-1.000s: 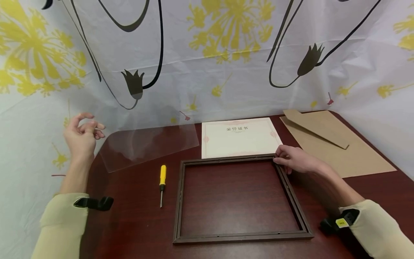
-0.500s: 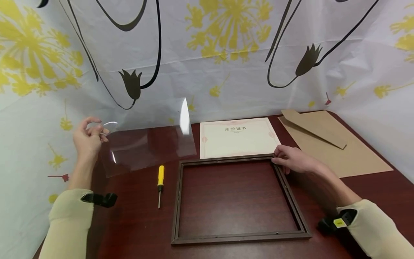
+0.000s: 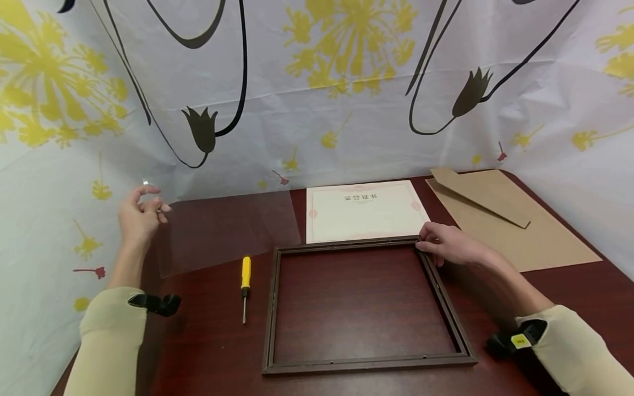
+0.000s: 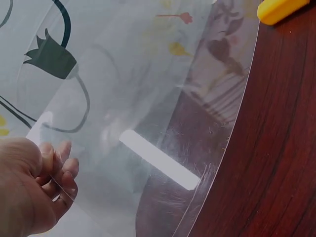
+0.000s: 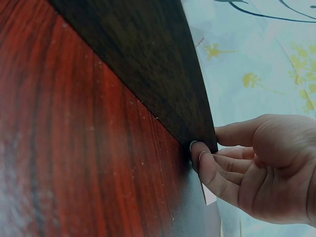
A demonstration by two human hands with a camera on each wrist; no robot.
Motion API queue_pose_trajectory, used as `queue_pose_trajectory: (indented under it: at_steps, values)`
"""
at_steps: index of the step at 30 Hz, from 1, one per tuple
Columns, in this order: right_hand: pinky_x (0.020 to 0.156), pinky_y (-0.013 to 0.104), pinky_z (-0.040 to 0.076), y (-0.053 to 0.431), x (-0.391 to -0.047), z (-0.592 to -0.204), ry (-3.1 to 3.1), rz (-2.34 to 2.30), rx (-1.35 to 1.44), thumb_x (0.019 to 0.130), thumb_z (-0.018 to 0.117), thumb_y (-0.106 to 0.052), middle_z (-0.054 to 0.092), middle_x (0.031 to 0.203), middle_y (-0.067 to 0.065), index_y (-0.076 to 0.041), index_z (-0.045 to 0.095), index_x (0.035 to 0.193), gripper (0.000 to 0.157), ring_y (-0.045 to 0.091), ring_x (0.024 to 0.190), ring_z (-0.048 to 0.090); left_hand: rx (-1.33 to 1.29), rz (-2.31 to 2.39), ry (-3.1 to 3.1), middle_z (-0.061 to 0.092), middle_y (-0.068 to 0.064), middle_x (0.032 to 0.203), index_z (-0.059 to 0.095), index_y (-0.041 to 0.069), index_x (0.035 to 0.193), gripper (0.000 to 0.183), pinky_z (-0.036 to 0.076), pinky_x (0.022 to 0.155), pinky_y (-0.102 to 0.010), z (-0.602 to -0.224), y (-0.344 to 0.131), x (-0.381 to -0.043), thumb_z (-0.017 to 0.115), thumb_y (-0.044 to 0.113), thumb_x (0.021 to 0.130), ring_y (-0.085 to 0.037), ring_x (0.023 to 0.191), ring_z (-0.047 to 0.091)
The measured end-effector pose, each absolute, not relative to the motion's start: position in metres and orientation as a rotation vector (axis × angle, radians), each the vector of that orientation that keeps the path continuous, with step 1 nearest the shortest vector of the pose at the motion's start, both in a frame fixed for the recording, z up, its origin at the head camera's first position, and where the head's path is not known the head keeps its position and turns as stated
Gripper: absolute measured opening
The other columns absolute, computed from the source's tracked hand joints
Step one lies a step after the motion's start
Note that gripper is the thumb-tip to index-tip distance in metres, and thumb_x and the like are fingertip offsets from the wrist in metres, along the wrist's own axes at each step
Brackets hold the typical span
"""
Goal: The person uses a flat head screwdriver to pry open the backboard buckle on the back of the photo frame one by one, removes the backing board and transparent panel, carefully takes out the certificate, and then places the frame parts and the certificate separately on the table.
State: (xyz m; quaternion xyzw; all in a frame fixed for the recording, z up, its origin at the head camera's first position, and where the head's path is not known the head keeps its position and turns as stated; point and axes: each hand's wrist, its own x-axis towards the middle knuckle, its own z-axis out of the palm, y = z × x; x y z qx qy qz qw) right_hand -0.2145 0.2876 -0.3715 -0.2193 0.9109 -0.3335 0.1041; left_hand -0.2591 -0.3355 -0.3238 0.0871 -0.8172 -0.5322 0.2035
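My left hand (image 3: 140,221) pinches the left edge of a clear plastic sheet (image 3: 233,223) between thumb and fingers. In the left wrist view the clear sheet (image 4: 158,98) bends and carries a bright glare streak. Part of it lies low over the table's far left. My right hand (image 3: 453,243) grips the far right corner of a dark brown picture frame (image 3: 369,364), which lies flat with its middle open. In the right wrist view my thumb and fingertips (image 5: 210,170) hold that corner of the frame (image 5: 143,54).
A yellow-handled screwdriver (image 3: 246,273) lies left of the frame. Behind the frame is a printed certificate (image 3: 364,217). A brown backing board (image 3: 550,236) with a raised stand flap (image 3: 477,198) lies at the right. A patterned curtain (image 3: 317,82) hangs behind the table.
My left hand has moved right and the sheet has come down with it, its far right corner lower than before. The screwdriver has shifted slightly nearer. My right hand stays on the frame corner.
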Motion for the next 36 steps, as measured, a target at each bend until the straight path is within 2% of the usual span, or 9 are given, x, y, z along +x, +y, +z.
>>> queue_pose_trajectory:
  at_steps: [4,9,14,21,23,26,29,33,36]
  values:
    - [0.059,0.031,0.052,0.288,-0.215,-0.372,2.683,-0.988,-0.649,0.102,0.061,-0.012,0.066,0.076,0.000,0.000,0.052,0.101,0.015,0.019,0.053,0.061,0.274,-1.415,-2.354,0.064,0.014,0.068,0.056,0.011,0.133,0.030,0.051,0.051,-0.020,-0.329,-0.338,-0.262,0.046,0.003,0.106,-0.005,0.055,0.060]
    - [0.059,0.031,0.052,0.288,-0.215,-0.373,2.690,-0.987,-0.656,0.101,0.062,-0.011,0.066,0.077,0.000,0.000,0.052,0.101,0.015,0.018,0.052,0.060,0.311,-1.396,-2.421,0.060,0.018,0.067,0.036,0.011,0.157,0.050,0.048,0.050,-0.019,-0.335,-0.339,-0.266,0.046,0.012,0.108,-0.004,0.052,0.057]
    - [0.058,0.031,0.052,0.288,-0.215,-0.374,2.682,-0.993,-0.677,0.101,0.063,-0.010,0.066,0.077,0.000,0.000,0.052,0.101,0.015,0.017,0.052,0.060,0.355,-1.406,-2.437,0.058,0.021,0.065,0.025,0.012,0.160,0.055,0.047,0.051,-0.017,-0.342,-0.339,-0.270,0.045,0.015,0.108,-0.002,0.050,0.055]
    - [0.057,0.031,0.052,0.287,-0.214,-0.373,2.665,-0.997,-0.695,0.101,0.062,-0.012,0.066,0.076,-0.001,0.000,0.053,0.103,0.015,0.017,0.052,0.059,0.422,-1.450,-2.435,0.061,0.022,0.068,0.036,-0.007,0.145,0.054,0.048,0.063,-0.018,-0.348,-0.338,-0.269,0.058,0.020,0.103,0.001,0.068,0.060]
    - [0.057,0.032,0.052,0.286,-0.214,-0.373,2.666,-0.993,-0.693,0.101,0.062,-0.012,0.066,0.077,-0.001,0.000,0.053,0.103,0.015,0.017,0.052,0.059,0.409,-1.409,-2.503,0.066,0.016,0.079,0.038,-0.008,0.144,0.057,0.049,0.074,-0.021,-0.349,-0.339,-0.268,0.062,0.019,0.100,-0.006,0.084,0.063]
    - [0.057,0.032,0.053,0.287,-0.215,-0.373,2.668,-0.992,-0.686,0.102,0.062,-0.012,0.067,0.079,0.000,0.000,0.053,0.103,0.015,0.017,0.052,0.059,0.355,-1.336,-2.635,0.069,-0.008,0.111,0.032,-0.010,0.151,0.067,0.047,0.089,-0.032,-0.351,-0.343,-0.268,0.064,0.017,0.099,-0.025,0.113,0.058]
    - [0.057,0.032,0.053,0.287,-0.215,-0.373,2.666,-0.997,-0.675,0.102,0.062,-0.012,0.067,0.080,0.000,0.001,0.053,0.104,0.015,0.017,0.053,0.059,0.331,-1.361,-2.713,0.046,-0.029,0.143,0.020,-0.010,0.156,0.076,0.044,0.099,-0.045,-0.353,-0.346,-0.268,0.064,0.016,0.099,-0.039,0.133,0.043]
    - [0.057,0.032,0.053,0.286,-0.214,-0.373,2.663,-1.001,-0.670,0.101,0.062,-0.012,0.067,0.080,0.001,0.001,0.053,0.103,0.015,0.017,0.053,0.059,0.377,-1.414,-2.749,0.033,-0.036,0.152,0.013,-0.012,0.155,0.082,0.037,0.108,-0.056,-0.356,-0.347,-0.268,0.065,0.018,0.098,-0.047,0.140,0.035]
    - [0.057,0.032,0.053,0.286,-0.214,-0.373,2.664,-1.000,-0.671,0.102,0.062,-0.012,0.067,0.080,0.000,0.000,0.053,0.103,0.015,0.017,0.053,0.059,0.426,-1.390,-2.743,0.039,-0.036,0.148,0.020,-0.014,0.153,0.080,0.038,0.107,-0.057,-0.359,-0.345,-0.266,0.068,0.018,0.097,-0.047,0.138,0.037]
